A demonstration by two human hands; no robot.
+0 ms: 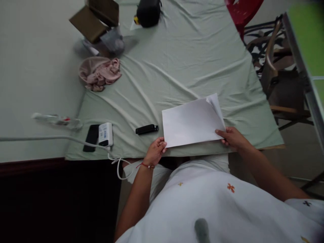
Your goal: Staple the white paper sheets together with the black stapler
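Observation:
A stack of white paper sheets [191,123] lies at the table's front edge, its far right corner slightly curled and fanned. My left hand [155,148] pinches the near left corner between thumb and fingers. On the right side, my right hand [229,136] grips the near right edge, thumb on top and fingers underneath. A black stapler [146,129] rests on the cloth just left of the paper, apart from both hands.
A pale green cloth [177,74] covers the table. To the left are a black phone [90,138], a white boxy device [105,134] with a cable, a clear bottle [57,120] and a pink cloth [101,73]. Farther back sit a brown box [88,23] and a black case [149,12].

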